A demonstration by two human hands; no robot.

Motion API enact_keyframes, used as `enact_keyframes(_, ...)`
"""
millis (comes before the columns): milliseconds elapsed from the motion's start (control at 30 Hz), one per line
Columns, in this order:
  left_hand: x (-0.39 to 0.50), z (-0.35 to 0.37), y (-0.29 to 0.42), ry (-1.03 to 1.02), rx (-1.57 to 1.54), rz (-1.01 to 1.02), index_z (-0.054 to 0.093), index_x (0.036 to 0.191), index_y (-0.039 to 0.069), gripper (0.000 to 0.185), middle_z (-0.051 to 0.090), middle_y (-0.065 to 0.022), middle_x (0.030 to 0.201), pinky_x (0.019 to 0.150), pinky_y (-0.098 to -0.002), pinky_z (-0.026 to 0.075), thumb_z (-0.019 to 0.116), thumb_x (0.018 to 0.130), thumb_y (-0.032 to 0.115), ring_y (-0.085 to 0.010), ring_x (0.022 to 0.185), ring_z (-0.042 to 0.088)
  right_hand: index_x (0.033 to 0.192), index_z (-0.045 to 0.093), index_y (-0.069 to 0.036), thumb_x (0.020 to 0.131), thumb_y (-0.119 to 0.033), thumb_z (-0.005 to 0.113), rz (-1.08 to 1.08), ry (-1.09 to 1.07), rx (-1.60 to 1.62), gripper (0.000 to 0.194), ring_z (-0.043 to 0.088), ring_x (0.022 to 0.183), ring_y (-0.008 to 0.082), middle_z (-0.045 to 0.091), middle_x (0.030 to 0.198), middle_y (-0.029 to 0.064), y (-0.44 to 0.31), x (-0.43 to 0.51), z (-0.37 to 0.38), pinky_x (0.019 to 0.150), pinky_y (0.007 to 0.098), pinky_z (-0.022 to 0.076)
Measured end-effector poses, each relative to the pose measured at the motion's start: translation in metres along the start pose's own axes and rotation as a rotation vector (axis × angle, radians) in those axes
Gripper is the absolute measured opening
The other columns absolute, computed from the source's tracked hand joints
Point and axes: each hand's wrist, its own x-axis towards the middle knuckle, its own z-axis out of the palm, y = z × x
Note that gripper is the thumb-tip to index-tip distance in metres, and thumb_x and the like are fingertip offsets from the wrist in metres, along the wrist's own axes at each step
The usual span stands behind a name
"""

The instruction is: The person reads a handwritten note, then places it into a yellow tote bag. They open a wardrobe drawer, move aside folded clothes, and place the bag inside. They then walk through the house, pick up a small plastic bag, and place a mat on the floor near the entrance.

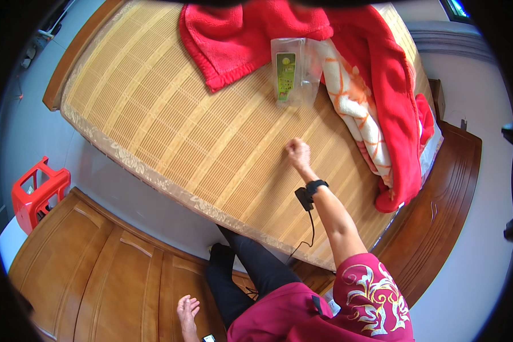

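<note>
My right hand (pixel 298 151) is closed in a fist over the woven bamboo mat (pixel 188 128) on the bed, with nothing visible in it; whether it touches the mat is unclear. A black strap with a small box and a cable is on that wrist. Just beyond the fist, a clear plastic package (pixel 305 83) with a green label lies beside a red fleece blanket (pixel 231 47). Part of the blanket shows a white side with an orange pattern (pixel 350 100). Low at the left, my left hand (pixel 188 308) hangs away from the bed, empty, fingers loosely bent and partly apart.
The bed has a wooden headboard (pixel 436 205) at the right and a wooden footboard (pixel 79 55) at the left. A wooden wardrobe (pixel 119 273) stands close behind me, across a narrow strip of floor. A red plastic stool (pixel 38 192) is at the far left.
</note>
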Motion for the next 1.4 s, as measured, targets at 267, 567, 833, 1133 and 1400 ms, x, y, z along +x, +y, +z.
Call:
enact_keyframes(267, 0.013, 0.001, 0.062, -0.065, 0.128, -0.004, 0.048, 0.116, 0.006, 0.030, 0.058, -0.0129, 0.102, 0.077, -0.0332, 0.049, 0.047, 0.094, 0.026, -0.0206, 0.089, 0.060, 0.111, 0.052, 0.000, 0.072, -0.004, 0.069, 0.498, 0.043, 0.842, 0.043, 0.050, 0.049, 0.0096, 0.056, 0.063, 0.0021, -0.056, 0.146, -0.082, 0.043, 0.0226, 0.0428)
enact_keyframes(567, -0.005, -0.020, 0.140, 0.029, 0.040, 0.203, 0.052, 0.116, 0.010, 0.037, 0.059, -0.0082, 0.104, 0.076, -0.0306, 0.049, 0.055, 0.089, 0.035, -0.0167, 0.089, 0.059, 0.076, 0.064, -0.006, 0.080, -0.014, 0.065, 0.195, -0.508, 0.979, 0.009, 0.048, 0.048, 0.0043, 0.056, 0.060, -0.0035, -0.207, 0.050, -0.084, 0.044, 0.0202, 0.0388)
enact_keyframes(833, -0.053, -0.053, 0.287, -0.326, -0.442, 0.827, 0.029, 0.137, 0.002, 0.085, 0.044, -0.0146, 0.129, 0.101, -0.0345, 0.034, 0.077, 0.071, 0.029, -0.0233, 0.120, 0.043, 0.076, 0.063, -0.009, 0.081, -0.023, 0.067, 0.192, -1.186, 1.012, 0.015, 0.050, 0.053, 0.0032, 0.057, 0.063, -0.0048, -0.442, -0.098, -0.089, 0.047, 0.0189, 0.0405)
enact_keyframes(1133, -0.065, -0.210, 0.400, -0.040, -0.474, 1.099, 0.064, 0.096, 0.003, 0.014, 0.065, 0.0001, 0.085, 0.065, -0.0248, 0.048, 0.061, 0.083, 0.005, -0.0089, 0.074, 0.059, 0.075, 0.065, -0.004, 0.082, -0.016, 0.065, -0.231, -1.099, 0.702, 0.014, 0.044, 0.051, 0.0022, 0.051, 0.057, -0.0058, -0.680, -0.124, -0.058, 0.046, 0.0189, 0.0365)
enact_keyframes(1400, -0.038, -0.303, 0.503, -0.183, -0.795, 1.082, 0.055, 0.115, -0.001, 0.030, 0.060, -0.0050, 0.107, 0.081, -0.0276, 0.045, 0.057, 0.088, 0.014, -0.0107, 0.093, 0.056, 0.119, 0.054, -0.001, 0.080, -0.007, 0.064, -0.541, -0.989, 0.724, 0.041, 0.038, 0.057, 0.0028, 0.042, 0.061, -0.0050, -0.839, -0.091, -0.016, 0.049, 0.0213, 0.0337)
